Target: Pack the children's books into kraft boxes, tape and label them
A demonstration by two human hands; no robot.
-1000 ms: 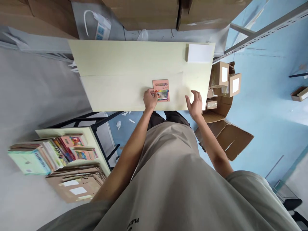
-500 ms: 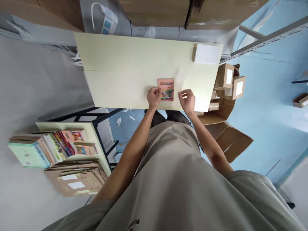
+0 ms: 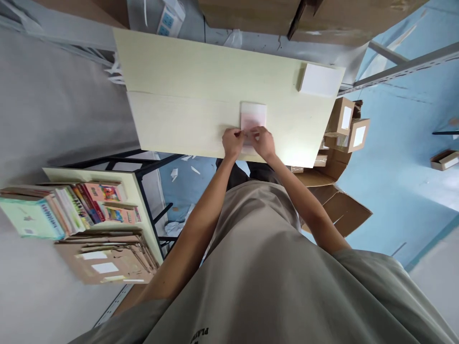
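A small pink booklet lies on the pale table near its front edge, its cover blurred under a translucent whitish sheet. Whether that sheet is a loose film or a sleeve, I cannot tell. My left hand is closed, its thumb and fingertips pinched at the left edge of the sheet. Over the sheet's lower part, my right hand is closed in a pinch, fingertips close to those of the left. The booklet's lower part is mostly hidden by my fingers and the sheet.
A white stack sits at the table's far right corner. Large cartons and a power strip are behind. At left, a side shelf holds books and flattened cardboard. Small boxes stand at right.
My right hand has moved left, close to my left hand. The translucent sheet now covers the booklet, whose cover was plainly visible before. The view has shifted slightly.
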